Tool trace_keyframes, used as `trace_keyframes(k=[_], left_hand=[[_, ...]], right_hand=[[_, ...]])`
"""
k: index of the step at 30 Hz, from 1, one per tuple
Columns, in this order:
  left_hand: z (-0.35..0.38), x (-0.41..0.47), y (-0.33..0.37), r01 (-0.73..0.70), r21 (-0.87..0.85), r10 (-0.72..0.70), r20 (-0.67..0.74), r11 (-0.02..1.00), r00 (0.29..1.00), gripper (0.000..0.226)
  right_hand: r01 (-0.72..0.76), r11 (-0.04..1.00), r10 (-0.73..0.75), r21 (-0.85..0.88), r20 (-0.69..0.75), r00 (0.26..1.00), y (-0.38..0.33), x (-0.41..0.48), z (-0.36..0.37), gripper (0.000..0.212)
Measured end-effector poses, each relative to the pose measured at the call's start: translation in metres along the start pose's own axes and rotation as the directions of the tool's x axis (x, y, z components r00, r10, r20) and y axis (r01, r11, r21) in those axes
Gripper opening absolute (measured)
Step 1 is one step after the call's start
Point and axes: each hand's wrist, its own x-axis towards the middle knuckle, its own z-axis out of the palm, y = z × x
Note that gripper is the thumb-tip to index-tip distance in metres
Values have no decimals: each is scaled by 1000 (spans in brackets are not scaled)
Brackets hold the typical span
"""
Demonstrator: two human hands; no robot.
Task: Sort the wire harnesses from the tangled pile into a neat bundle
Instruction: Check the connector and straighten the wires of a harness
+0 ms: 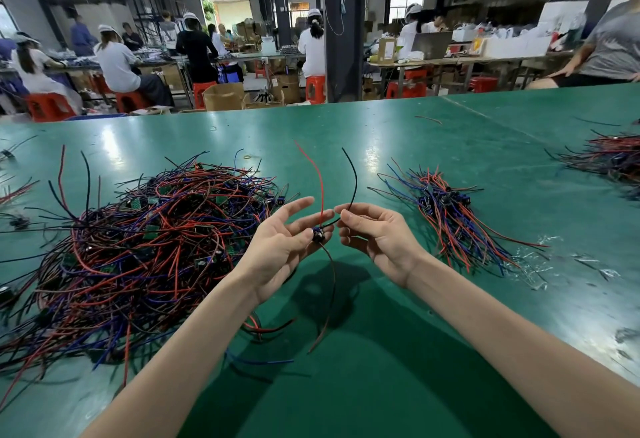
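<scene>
L hand [277, 250], loosely spread, pinching harness [318, 236] at black body | R hand [377, 240] pinching its black lead | hovering over worktop [381, 132] betw tangled pile [156, 240] & neat bundle [446, 215] | tip: sliding along leads gently, aligning w/ bundle before laying down

Harness [318, 235] in left hand [277, 247] — pile [138, 247] beside

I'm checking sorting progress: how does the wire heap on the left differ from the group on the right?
The left pile is far bigger than the right bundle. The pile's wires loop and cross every way; the bundle's lie roughly parallel. Green boards are scattered through the pile; the bundle's dark parts cluster together. Both hold red, blue and black wires on the green table.
</scene>
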Motion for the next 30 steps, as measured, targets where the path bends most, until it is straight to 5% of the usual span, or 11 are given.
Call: trace_keyframes(k=[7,14,20,30], left_hand=[[-5,2,-5,0,17,0,-23,1000,1000,41],[-1,0,-11,-20,226,46,-110,974,993,41],[-1,1,-15,-63,358,129,-165,932,978,38],[1,-1,-15,-109,399,155,-86,910,984,43]], right_hand=[[-3,1000,4,17,-7,1000,0,1,-2,9],[-15,1000,15,-5,8,1000,1,0,-2,18],[-52,998,52,-35,-18,999,3,2,-4,6],[-193,969,207,-152,87,974,6,1,-6,11]])
